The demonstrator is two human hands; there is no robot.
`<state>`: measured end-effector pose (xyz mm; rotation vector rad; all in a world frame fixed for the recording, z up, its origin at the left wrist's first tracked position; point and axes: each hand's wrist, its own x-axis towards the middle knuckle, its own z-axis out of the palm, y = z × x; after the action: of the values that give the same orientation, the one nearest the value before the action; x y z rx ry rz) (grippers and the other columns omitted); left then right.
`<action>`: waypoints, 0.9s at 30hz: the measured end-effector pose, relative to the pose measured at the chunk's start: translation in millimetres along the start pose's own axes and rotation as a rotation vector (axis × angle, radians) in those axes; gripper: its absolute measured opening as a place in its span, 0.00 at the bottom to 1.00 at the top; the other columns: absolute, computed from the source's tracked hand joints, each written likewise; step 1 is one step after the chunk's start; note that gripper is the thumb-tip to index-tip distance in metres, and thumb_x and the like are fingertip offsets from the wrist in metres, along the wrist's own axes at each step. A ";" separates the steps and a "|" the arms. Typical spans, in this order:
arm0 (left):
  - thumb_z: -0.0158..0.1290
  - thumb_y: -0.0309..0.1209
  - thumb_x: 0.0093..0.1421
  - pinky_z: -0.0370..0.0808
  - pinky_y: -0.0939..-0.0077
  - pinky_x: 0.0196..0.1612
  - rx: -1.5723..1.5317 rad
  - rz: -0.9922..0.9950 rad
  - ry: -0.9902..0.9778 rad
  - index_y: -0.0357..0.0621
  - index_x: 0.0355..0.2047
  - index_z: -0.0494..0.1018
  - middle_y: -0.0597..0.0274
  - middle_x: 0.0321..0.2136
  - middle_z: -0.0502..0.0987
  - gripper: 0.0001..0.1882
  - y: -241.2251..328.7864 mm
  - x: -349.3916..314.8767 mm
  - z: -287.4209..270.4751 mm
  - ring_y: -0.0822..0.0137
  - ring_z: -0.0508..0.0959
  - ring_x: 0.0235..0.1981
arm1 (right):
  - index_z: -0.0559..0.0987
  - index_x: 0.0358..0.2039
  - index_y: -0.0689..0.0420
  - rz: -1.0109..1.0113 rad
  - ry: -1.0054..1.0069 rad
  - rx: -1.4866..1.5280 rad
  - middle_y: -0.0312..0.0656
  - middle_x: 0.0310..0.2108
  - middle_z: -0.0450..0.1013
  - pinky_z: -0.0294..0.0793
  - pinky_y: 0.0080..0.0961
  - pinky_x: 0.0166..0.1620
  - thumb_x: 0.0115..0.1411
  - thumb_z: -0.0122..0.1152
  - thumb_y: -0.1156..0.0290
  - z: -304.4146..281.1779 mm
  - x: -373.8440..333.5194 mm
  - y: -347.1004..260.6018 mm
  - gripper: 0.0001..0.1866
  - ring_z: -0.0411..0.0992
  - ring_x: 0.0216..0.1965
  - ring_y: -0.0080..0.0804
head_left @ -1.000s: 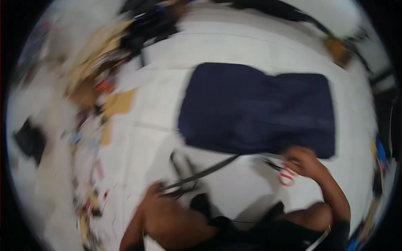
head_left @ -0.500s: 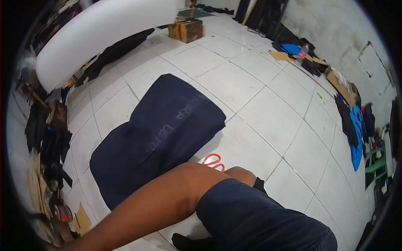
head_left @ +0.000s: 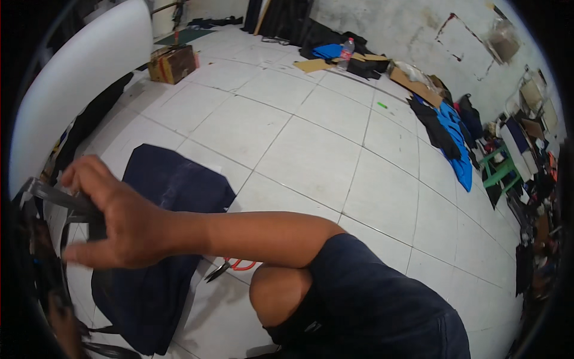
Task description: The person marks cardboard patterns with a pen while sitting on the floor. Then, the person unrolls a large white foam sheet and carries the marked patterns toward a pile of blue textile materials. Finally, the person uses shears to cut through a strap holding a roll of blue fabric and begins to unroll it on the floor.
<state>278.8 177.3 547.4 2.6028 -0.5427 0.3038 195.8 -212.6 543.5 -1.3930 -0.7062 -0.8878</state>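
My right arm reaches across from the lower right, and my right hand (head_left: 128, 230) is at the left. Its thumb and fingers are curled round a dark grey strap-like strip (head_left: 54, 194), partly smeared by motion. Below and behind the hand, a navy fabric piece (head_left: 179, 182) with faint chalk-like marks lies on the floor. Scissors (head_left: 239, 263) with red-orange handles rest beside it, under my forearm. My left hand is not plainly visible; a blurred brownish patch at the lower left edge cannot be made out.
White floor tiles (head_left: 311, 146) spread ahead. A large white rounded object (head_left: 84, 78) stands at the left, near a worn box (head_left: 173, 64). Along the wall lie a plastic bottle (head_left: 347, 51), cardboard (head_left: 415, 87), blue fabric (head_left: 459, 149) and a green stool (head_left: 501, 167).
My right hand has come up into view from the lower left, with a dark strip in it. The view has turned right, and the scissors' blades now show.
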 end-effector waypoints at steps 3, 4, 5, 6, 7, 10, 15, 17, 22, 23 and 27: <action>0.46 0.26 0.55 0.65 0.69 0.51 -0.083 -0.096 -0.548 0.31 0.48 0.63 0.48 0.43 0.71 0.19 177.6 4.5 51.7 0.62 0.72 0.44 | 0.61 0.43 0.67 -0.283 -0.172 -0.185 0.61 0.53 0.52 0.59 0.38 0.56 0.37 0.76 0.53 1.2 -16.8 32.9 0.43 0.56 0.55 0.56; 0.46 0.26 0.55 0.65 0.69 0.51 -0.070 -0.089 -0.547 0.31 0.48 0.63 0.48 0.43 0.71 0.19 183.1 7.3 60.4 0.62 0.72 0.44 | 0.60 0.43 0.66 -0.293 -0.211 -0.354 0.60 0.50 0.58 0.66 0.36 0.51 0.35 0.77 0.54 2.2 -34.8 38.5 0.44 0.62 0.51 0.53; 0.48 0.27 0.55 0.67 0.72 0.46 -0.153 0.127 -0.443 0.32 0.48 0.64 0.51 0.40 0.71 0.20 184.4 8.5 77.8 0.64 0.72 0.41 | 0.60 0.43 0.66 -0.302 -0.204 -0.346 0.60 0.50 0.58 0.66 0.36 0.51 0.35 0.77 0.54 3.2 -42.3 39.3 0.44 0.62 0.51 0.53; 0.49 0.28 0.54 0.68 0.74 0.42 -0.242 0.349 -0.340 0.32 0.49 0.64 0.53 0.37 0.72 0.21 197.8 10.3 92.2 0.67 0.72 0.38 | 0.59 0.44 0.66 0.040 -0.310 -0.035 0.58 0.46 0.62 0.68 0.33 0.46 0.38 0.75 0.57 -0.5 -48.9 35.5 0.42 0.66 0.47 0.50; 0.49 0.27 0.55 0.68 0.76 0.42 -0.346 0.199 -0.351 0.32 0.49 0.64 0.54 0.38 0.72 0.20 214.4 16.7 102.1 0.68 0.72 0.37 | 0.58 0.44 0.65 0.382 -0.407 0.280 0.57 0.43 0.66 0.71 0.31 0.42 0.41 0.73 0.60 -7.6 -53.0 32.9 0.39 0.70 0.43 0.46; 0.48 0.27 0.57 0.69 0.78 0.43 -0.930 -0.031 -0.474 0.36 0.52 0.60 0.60 0.36 0.71 0.22 232.5 23.8 123.3 0.72 0.72 0.39 | 0.56 0.45 0.61 0.620 -0.190 0.310 0.52 0.36 0.71 0.72 0.27 0.35 0.45 0.66 0.67 -29.5 -70.6 37.9 0.33 0.73 0.35 0.38; 0.52 0.28 0.57 0.69 0.77 0.45 -0.735 -0.035 -0.751 0.38 0.50 0.64 0.60 0.36 0.72 0.21 210.3 24.9 127.2 0.69 0.73 0.40 | 0.63 0.48 0.59 0.801 -0.814 -0.039 0.51 0.38 0.71 0.72 0.30 0.35 0.47 0.60 0.71 -137.1 -79.9 -1.6 0.27 0.73 0.37 0.34; 0.53 0.29 0.56 0.68 0.76 0.47 -0.603 0.038 -0.812 0.38 0.48 0.65 0.60 0.36 0.72 0.19 186.0 35.6 133.0 0.68 0.73 0.41 | 0.66 0.51 0.58 0.698 -0.798 -0.035 0.46 0.43 0.70 0.73 0.28 0.36 0.49 0.61 0.69 -226.5 -114.5 19.8 0.27 0.72 0.37 0.34; 0.56 0.27 0.52 0.66 0.72 0.51 -0.433 -0.326 -0.532 0.38 0.46 0.67 0.56 0.42 0.71 0.20 58.4 31.5 146.2 0.65 0.70 0.49 | 0.73 0.48 0.56 0.866 -0.147 -1.973 0.48 0.33 0.74 0.72 0.35 0.36 0.51 0.63 0.55 -518.8 -99.7 -81.6 0.27 0.73 0.30 0.39; 0.56 0.27 0.52 0.66 0.72 0.51 -0.412 -0.347 -0.515 0.38 0.46 0.67 0.56 0.42 0.71 0.20 30.4 22.6 145.6 0.65 0.70 0.49 | 0.74 0.47 0.56 0.951 0.294 -2.212 0.52 0.29 0.75 0.71 0.40 0.39 0.50 0.64 0.50 -539.4 -77.1 -117.7 0.29 0.74 0.31 0.44; 0.60 0.35 0.46 0.65 0.60 0.55 0.230 0.032 -0.551 0.36 0.48 0.66 0.44 0.47 0.67 0.29 -24.5 -22.6 157.0 0.46 0.67 0.51 | 0.66 0.53 0.62 0.503 0.385 -1.893 0.56 0.45 0.71 0.69 0.37 0.48 0.55 0.62 0.53 -587.2 -97.1 -117.4 0.32 0.71 0.47 0.50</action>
<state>287.4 129.2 394.5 2.9016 -0.7686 -0.3794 -4.7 -781.3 477.5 -2.6237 1.1758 -1.3347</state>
